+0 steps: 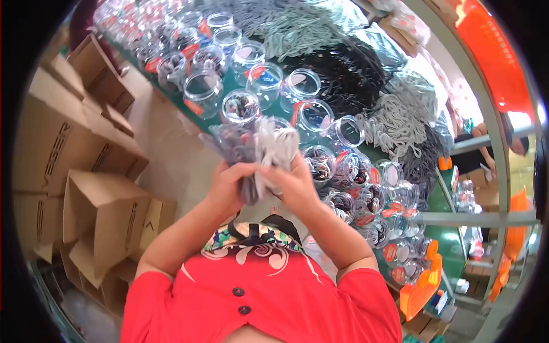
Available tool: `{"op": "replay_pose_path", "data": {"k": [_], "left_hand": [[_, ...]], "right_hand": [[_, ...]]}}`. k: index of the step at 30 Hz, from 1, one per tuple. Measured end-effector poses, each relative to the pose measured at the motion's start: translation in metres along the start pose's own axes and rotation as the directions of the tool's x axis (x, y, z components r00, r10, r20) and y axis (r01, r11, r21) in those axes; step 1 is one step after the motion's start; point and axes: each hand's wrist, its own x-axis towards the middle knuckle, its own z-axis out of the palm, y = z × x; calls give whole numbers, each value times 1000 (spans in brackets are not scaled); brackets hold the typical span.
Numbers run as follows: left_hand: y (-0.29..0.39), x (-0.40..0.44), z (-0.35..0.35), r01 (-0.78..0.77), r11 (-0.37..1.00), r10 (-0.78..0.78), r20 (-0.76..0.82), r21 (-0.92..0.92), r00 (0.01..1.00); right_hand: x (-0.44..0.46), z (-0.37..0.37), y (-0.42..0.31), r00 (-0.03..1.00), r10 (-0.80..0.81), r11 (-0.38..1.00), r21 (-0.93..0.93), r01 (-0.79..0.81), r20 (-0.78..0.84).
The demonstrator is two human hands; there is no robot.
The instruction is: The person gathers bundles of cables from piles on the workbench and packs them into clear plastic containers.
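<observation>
Both my hands are held together in front of my body, at the near edge of the table. My left hand (230, 182) is closed around a bundle of dark grey cables (233, 143). Beside it, my right hand (294, 186) grips a bundle of white cables (276, 142); the two bundles touch and are somewhat blurred. Just beyond them stands a clear plastic jar (240, 107) with dark cables inside. More open clear jars, such as one (315, 116) to the right, stand close by.
Piles of green-grey cables (297, 28), black cables (351, 74) and light grey cables (397, 123) cover the table's far side. Filled jars (354, 171) line its right part. Cardboard boxes (106, 220) stand on the left. An orange tray (422, 288) and metal shelf posts are at right.
</observation>
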Motion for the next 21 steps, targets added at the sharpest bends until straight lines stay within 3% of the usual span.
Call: {"op": "replay_pose_path", "data": {"k": [1, 3, 4, 5, 6, 8, 10, 11, 13, 14, 15, 16, 17, 18, 19, 20, 21], "left_hand": [[8, -2, -7, 69, 990, -71, -9, -125, 997], [13, -2, -20, 198, 966, -203, -11, -168, 979], [14, -2, -25, 232, 957, -240, -27, -173, 970], [16, -2, -30, 264, 948, -276, -44, -177, 960], [22, -5, -34, 352, 915, -361, -11, -197, 932], [26, -9, -37, 316, 937, -306, 87, -147, 948], [40, -7, -26, 311, 945, -294, 149, -104, 944], [45, -1, -27, 369, 929, -367, 137, 12, 920], [57, 8, -38, 479, 846, -506, 73, 233, 859], [62, 10, -38, 501, 835, -526, 62, 226, 848], [66, 13, -48, 538, 794, -575, 61, 285, 816], [70, 16, -55, 536, 769, -607, 134, 349, 784], [75, 20, -62, 524, 749, -634, 206, 406, 746], [72, 21, -80, 524, 756, -633, 235, 392, 737], [75, 22, -81, 528, 768, -624, 241, 361, 743], [74, 23, -83, 520, 801, -594, 276, 298, 756], [71, 26, -84, 507, 830, -557, 308, 231, 771]], "right_hand": [[0, 9, 8, 997, -82, 995, -62, 82, 5], [-9, 23, 13, 997, -79, 875, -478, 70, 2], [-9, 34, 8, 999, -42, 834, -551, 41, 11], [-11, 38, 8, 993, -92, 793, -598, 120, 77], [-11, 36, 14, 993, -88, 833, -540, 119, 82], [-3, 32, 16, 986, -128, 706, -689, 163, 103], [6, 29, 1, 970, -178, 239, -949, 204, 164], [10, 26, -4, 963, -177, 124, -966, 227, 204], [19, 26, -20, 981, -8, 406, -896, 181, 195], [31, 21, -50, 899, 412, 430, -902, -47, 150], [41, -6, -62, 858, 352, 599, -795, 101, 374], [50, -50, -50, 889, 207, 755, -645, 120, 408], [68, -72, -78, 936, 347, 643, -740, -198, 51], [93, -99, -95, 996, 84, 647, -761, -45, 12], [120, -141, -92, 988, -121, 650, -760, 4, -99], [140, -187, -90, 977, -213, 313, -949, 44, -25], [157, -233, -85, 959, -269, -75, -995, 70, 88]]}}
